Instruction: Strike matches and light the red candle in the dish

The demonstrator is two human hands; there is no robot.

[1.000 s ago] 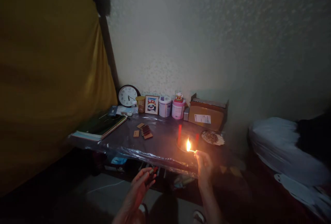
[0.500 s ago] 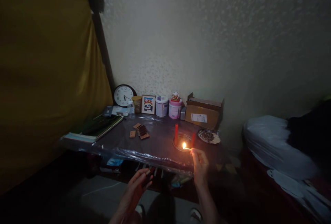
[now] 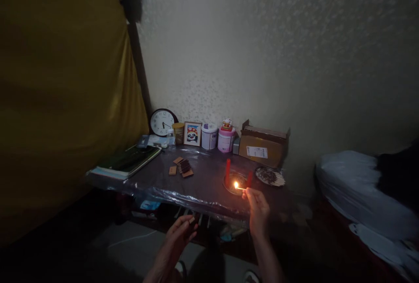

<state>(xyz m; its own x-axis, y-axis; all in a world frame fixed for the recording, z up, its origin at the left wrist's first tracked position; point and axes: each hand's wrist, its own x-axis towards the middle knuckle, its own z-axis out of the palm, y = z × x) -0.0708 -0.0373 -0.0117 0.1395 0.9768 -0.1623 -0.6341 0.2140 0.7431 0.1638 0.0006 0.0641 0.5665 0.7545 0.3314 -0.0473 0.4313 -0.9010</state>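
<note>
My right hand [image 3: 258, 209] pinches a burning match [image 3: 241, 188] between thumb and fingertips. Its flame points left, over a round dish [image 3: 225, 185] near the table's front edge. One red candle [image 3: 228, 170] stands upright at the dish's left side, and another red candle [image 3: 250, 179] is at the right, just behind my fingers. No flame shows on either wick. Lower down, in front of the table edge, my left hand [image 3: 176, 237] is closed around a small matchbox [image 3: 191, 220], mostly hidden by the fingers.
Several matchboxes [image 3: 185, 166] lie left on the dark plastic-covered table [image 3: 203, 187]. A plate of matches [image 3: 270, 175] sits right of the candles. Behind stand a clock [image 3: 163, 122], a framed panda picture [image 3: 192, 134], tubs [image 3: 209, 137] and a cardboard box [image 3: 263, 145]. A yellow curtain [image 3: 65, 100] hangs left.
The view has shifted slightly, so everything appears a little farther right. The match is still burning, its flame slightly closer to the left candle. Both hands keep their grips.
</note>
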